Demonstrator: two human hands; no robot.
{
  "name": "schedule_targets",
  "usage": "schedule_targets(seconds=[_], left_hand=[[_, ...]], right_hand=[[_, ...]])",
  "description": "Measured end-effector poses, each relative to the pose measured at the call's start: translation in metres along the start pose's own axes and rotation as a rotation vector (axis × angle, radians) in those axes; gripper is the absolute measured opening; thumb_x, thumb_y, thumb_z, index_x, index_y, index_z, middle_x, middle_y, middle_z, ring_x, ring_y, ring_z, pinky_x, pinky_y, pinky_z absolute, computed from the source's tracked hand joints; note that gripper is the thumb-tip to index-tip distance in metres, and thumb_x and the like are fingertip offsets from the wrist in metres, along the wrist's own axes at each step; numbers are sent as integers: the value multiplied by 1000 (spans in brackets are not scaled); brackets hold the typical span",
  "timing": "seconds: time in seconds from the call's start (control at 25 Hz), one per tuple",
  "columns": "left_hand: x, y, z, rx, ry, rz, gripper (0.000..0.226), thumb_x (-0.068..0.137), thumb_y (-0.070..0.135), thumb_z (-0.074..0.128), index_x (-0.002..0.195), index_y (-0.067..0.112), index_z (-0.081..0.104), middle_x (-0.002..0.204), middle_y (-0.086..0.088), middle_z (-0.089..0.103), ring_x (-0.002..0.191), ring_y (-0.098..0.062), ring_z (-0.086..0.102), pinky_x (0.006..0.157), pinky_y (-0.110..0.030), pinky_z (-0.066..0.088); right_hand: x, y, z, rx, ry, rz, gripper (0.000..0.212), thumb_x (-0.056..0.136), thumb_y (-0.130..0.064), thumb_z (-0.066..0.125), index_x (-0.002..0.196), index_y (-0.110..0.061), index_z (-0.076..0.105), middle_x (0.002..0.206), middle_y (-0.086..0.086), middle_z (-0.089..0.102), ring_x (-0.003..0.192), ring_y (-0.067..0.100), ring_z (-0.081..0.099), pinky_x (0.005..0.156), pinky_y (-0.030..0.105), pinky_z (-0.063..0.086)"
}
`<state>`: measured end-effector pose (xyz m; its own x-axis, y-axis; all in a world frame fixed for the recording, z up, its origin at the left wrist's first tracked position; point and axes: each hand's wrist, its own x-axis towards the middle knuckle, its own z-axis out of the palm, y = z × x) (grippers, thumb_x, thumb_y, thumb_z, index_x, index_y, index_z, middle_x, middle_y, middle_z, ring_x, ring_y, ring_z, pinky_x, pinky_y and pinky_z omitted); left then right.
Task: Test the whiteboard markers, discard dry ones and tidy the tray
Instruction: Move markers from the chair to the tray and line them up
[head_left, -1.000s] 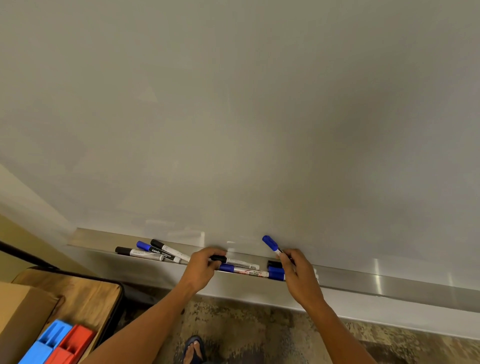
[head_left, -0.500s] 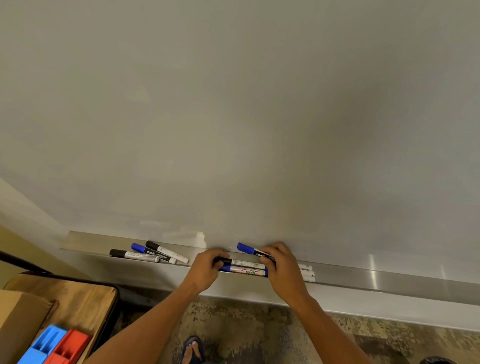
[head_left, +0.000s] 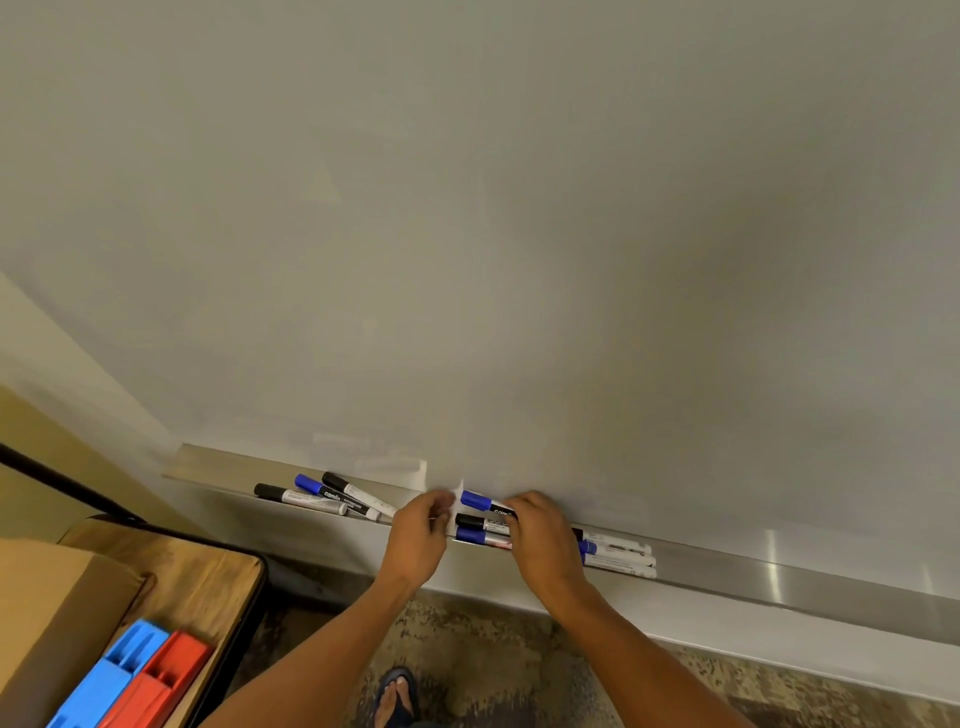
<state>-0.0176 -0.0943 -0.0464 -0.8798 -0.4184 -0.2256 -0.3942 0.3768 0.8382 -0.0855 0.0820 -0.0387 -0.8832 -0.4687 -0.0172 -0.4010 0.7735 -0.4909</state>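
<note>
A metal tray (head_left: 779, 571) runs along the bottom of the whiteboard (head_left: 467, 234). Three capped markers lie side by side in its middle: a blue-capped one (head_left: 475, 500) at the back, a black-capped one (head_left: 467, 521), and a second blue-capped one (head_left: 470, 535) in front. My right hand (head_left: 540, 535) lies over their barrels and grips them; their white ends (head_left: 623, 553) stick out to its right. My left hand (head_left: 421, 530), fingers curled, is just left of the caps. A loose group of three markers (head_left: 322, 499) lies further left in the tray.
A wooden table (head_left: 208, 571) stands at lower left with a cardboard box (head_left: 57, 613) and blue (head_left: 104, 680) and red (head_left: 156, 680) plastic pieces on it. My sandalled foot (head_left: 397, 696) is on the patterned carpet below the tray.
My right hand has brought the raised blue-capped marker down flat beside the other two. My left hand has let go of the black-capped marker and sits just off the caps.
</note>
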Motion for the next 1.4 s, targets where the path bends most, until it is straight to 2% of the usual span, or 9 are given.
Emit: schedule_targets(seconds=[0.16,0.28,0.44,0.56,0.76,1.08,1.24,1.4], left_hand=[[0,2,3,34,-22,0,35,97,3,54,129,16,58,117,1,64,106,-11,61,101,-30,50],[2,3,7,73,-51,29,38,96,3,56,132,15,56,124,-3,64,113,-15,61,103,-31,49],[3,5,11,113,-75,22,40,94,4,60,133,15,56,125,-4,64,114,-17,62,104,-31,48],[2,9,15,112,-81,16,41,94,3,61,133,14,55,125,-4,64,113,-17,62,103,-30,48],[4,12,19,167,-94,44,37,92,0,61,125,14,59,120,-3,63,104,-12,60,100,-28,48],[4,18,32,181,-130,87,33,90,-1,63,118,17,61,118,-4,63,104,-15,61,100,-30,51],[4,19,34,205,-118,96,32,92,3,62,120,17,60,121,-4,61,105,-15,59,101,-30,50],[2,19,35,303,-129,166,34,98,14,57,131,21,58,130,-4,47,110,-15,52,105,-28,47]], right_hand=[[-12,1,18,-157,-29,-70,41,83,-16,77,122,-19,67,120,1,67,110,16,62,103,32,50],[-22,4,23,-161,-14,-65,48,80,-18,79,126,-18,65,125,1,67,118,18,61,109,36,46],[-32,19,12,-147,116,-44,37,85,-19,72,122,-18,69,120,-1,70,112,18,64,103,37,51],[-43,39,5,-213,169,68,41,86,-25,71,126,-19,65,125,2,64,118,25,57,100,43,53],[-53,58,14,-291,192,204,50,82,-36,75,126,-14,65,126,11,60,120,33,54,99,45,53],[-54,75,14,-238,208,258,46,85,-29,76,126,-12,64,129,11,57,124,32,50,97,41,55],[-55,76,13,-215,214,275,46,85,-29,77,126,-12,65,128,10,59,124,31,51,96,40,55],[-54,73,12,-211,225,274,45,84,-32,76,125,-16,64,127,9,59,122,31,51,98,42,54]])
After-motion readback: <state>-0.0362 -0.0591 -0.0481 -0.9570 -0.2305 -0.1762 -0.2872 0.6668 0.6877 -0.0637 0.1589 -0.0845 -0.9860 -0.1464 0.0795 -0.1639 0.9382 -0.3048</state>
